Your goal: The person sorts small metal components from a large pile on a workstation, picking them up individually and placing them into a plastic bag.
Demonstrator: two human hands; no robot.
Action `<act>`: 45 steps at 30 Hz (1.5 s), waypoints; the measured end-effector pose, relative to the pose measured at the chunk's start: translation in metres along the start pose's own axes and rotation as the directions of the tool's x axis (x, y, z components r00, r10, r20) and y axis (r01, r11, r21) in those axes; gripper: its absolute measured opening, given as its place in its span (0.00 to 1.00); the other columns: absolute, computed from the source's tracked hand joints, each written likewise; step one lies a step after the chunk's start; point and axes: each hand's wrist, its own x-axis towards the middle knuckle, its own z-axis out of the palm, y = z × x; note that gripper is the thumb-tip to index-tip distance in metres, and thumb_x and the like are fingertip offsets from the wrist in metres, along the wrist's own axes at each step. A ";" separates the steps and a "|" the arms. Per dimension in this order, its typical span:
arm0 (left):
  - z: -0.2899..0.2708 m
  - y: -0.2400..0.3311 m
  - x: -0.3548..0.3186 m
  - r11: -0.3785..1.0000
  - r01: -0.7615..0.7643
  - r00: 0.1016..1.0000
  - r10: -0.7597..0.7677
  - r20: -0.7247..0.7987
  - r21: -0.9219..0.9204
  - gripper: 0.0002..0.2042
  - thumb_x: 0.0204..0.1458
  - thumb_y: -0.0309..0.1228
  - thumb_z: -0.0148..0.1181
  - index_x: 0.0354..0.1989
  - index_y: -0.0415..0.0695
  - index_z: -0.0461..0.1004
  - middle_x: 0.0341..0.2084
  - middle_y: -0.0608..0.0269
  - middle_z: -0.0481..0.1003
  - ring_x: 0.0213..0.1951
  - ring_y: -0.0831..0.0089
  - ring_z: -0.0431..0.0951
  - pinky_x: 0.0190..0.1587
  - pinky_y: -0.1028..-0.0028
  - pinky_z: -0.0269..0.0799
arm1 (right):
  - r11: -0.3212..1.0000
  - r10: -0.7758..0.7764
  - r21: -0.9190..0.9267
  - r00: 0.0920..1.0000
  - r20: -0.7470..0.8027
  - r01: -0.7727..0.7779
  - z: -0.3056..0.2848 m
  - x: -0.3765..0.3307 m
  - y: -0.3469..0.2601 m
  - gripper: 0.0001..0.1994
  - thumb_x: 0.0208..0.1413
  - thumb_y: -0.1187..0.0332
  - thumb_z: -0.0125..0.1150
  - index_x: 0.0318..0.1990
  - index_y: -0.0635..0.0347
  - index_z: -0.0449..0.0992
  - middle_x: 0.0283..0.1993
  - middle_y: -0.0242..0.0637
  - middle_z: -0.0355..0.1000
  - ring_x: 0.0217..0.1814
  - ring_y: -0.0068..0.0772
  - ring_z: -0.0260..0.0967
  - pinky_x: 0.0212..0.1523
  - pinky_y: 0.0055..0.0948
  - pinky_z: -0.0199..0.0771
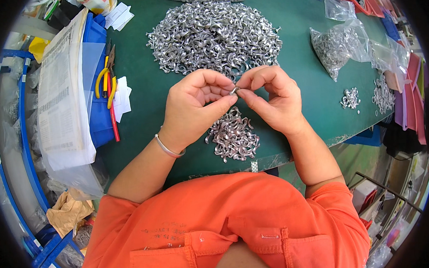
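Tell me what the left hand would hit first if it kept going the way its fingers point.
Its fingers point right, so the left hand would meet the small metal piece it pinches, then the right hand just beyond, probably at once.

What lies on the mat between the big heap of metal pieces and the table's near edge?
In the head view, a smaller pile of metal pieces, partly under both hands.

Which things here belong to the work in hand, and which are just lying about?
In use:
- left hand and right hand, pinching one small silver metal piece
- large heap of curved silver metal pieces
- smaller heap of the same pieces

Lying about:
- yellow-handled pliers
- clear plastic bags of metal parts
- stack of printed sheets in plastic
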 end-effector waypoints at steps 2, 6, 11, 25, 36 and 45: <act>0.000 -0.002 0.000 0.997 -0.039 0.999 0.039 0.001 -0.069 0.09 0.48 0.14 0.63 0.37 0.35 0.74 0.35 0.62 0.76 0.37 0.80 0.77 0.40 0.81 0.76 | 0.999 -0.033 -0.019 0.999 -0.009 0.033 0.000 0.000 0.000 0.10 0.47 0.83 0.65 0.31 0.62 0.69 0.35 0.36 0.75 0.35 0.24 0.73 0.36 0.24 0.75; -0.001 -0.005 0.002 0.991 -0.130 0.991 0.131 0.031 -0.007 0.08 0.47 0.13 0.62 0.34 0.35 0.74 0.37 0.61 0.75 0.38 0.78 0.77 0.41 0.80 0.77 | 0.999 -0.036 0.031 0.999 -0.007 0.036 0.001 -0.001 -0.002 0.11 0.46 0.84 0.65 0.31 0.62 0.68 0.35 0.38 0.75 0.36 0.26 0.73 0.36 0.25 0.75; 0.001 -0.008 0.001 0.928 -0.310 0.951 0.303 0.068 0.207 0.08 0.44 0.12 0.64 0.32 0.35 0.75 0.38 0.58 0.74 0.39 0.75 0.77 0.40 0.79 0.76 | 0.976 -0.144 -0.160 0.989 0.030 0.147 -0.006 0.004 -0.014 0.10 0.44 0.83 0.66 0.27 0.62 0.69 0.34 0.40 0.75 0.34 0.33 0.74 0.35 0.27 0.75; -0.003 -0.008 0.002 0.975 -0.142 0.983 0.159 -0.089 0.170 0.06 0.52 0.14 0.59 0.38 0.34 0.74 0.39 0.61 0.75 0.41 0.79 0.75 0.45 0.81 0.70 | 0.726 -0.367 -0.685 0.876 -0.314 0.059 -0.086 0.036 -0.033 0.04 0.48 0.80 0.62 0.30 0.62 0.73 0.34 0.34 0.77 0.37 0.27 0.72 0.37 0.25 0.71; -0.003 -0.004 0.002 0.986 0.088 0.994 -0.077 -0.081 0.142 0.06 0.54 0.18 0.58 0.40 0.34 0.74 0.36 0.62 0.77 0.35 0.80 0.78 0.36 0.82 0.74 | 0.892 0.086 -0.451 0.983 0.160 -0.005 -0.011 0.006 -0.006 0.09 0.43 0.83 0.62 0.28 0.59 0.69 0.29 0.37 0.69 0.32 0.39 0.71 0.32 0.33 0.73; -0.005 0.000 0.004 0.971 0.232 0.972 -0.228 0.059 -0.065 0.07 0.58 0.25 0.58 0.40 0.33 0.75 0.30 0.57 0.79 0.29 0.74 0.80 0.32 0.79 0.77 | 0.946 -0.190 -0.242 0.974 0.122 0.215 -0.006 0.011 -0.008 0.12 0.44 0.84 0.65 0.30 0.61 0.68 0.34 0.39 0.73 0.36 0.36 0.73 0.36 0.28 0.74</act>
